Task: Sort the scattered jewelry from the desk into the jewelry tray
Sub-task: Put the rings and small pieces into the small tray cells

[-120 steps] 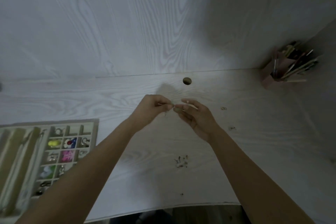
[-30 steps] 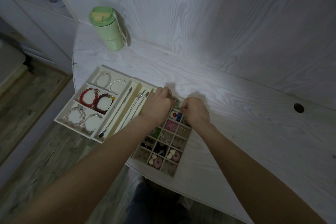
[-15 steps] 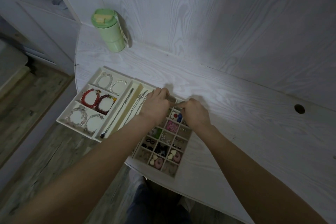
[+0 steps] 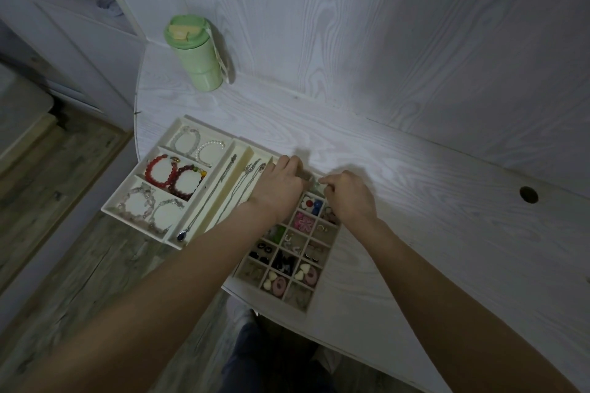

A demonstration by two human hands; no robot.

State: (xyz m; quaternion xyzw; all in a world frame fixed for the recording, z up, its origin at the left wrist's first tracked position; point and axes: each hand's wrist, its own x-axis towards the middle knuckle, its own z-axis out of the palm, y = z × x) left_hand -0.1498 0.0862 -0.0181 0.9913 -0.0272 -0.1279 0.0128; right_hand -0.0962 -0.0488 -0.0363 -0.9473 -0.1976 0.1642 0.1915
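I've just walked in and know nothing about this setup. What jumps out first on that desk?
Most eye-catching is the cream jewelry tray at the desk's left edge, with red bead bracelets in its left section and a grid of small compartments on the right holding colourful pieces. The left hand and right hand meet over the grid's far end. Behind, in the corner, stands a pale green bottle.
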